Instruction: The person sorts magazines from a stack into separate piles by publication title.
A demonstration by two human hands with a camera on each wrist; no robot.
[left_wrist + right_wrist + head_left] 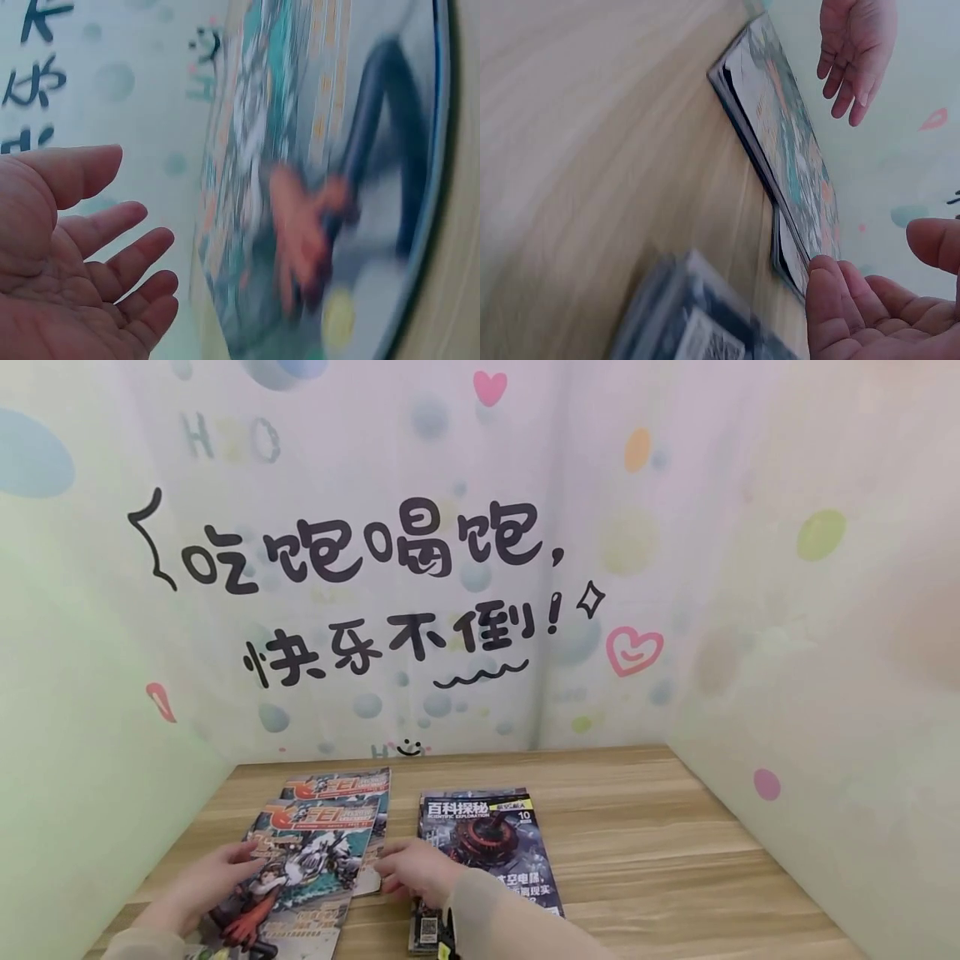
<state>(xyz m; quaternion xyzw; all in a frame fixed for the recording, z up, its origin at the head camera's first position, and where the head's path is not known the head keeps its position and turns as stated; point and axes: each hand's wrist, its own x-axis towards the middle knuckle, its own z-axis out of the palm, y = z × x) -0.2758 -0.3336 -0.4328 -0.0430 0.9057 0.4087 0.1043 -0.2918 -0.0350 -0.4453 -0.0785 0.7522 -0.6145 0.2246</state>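
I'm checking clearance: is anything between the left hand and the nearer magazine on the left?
Nothing visible: the left hand is at the left edge of the nearer magazine, with no object showing between them.

A person's pale-sleeved left arm point(146, 942) and right arm point(517, 918) reach forward from below. The left hand point(213, 878) is relaxed, fingers point(139, 255) gently bent, thumb point(88, 171) apart. The right hand point(422, 867), pointing leftward, has slightly curved fingers and a spread thumb.
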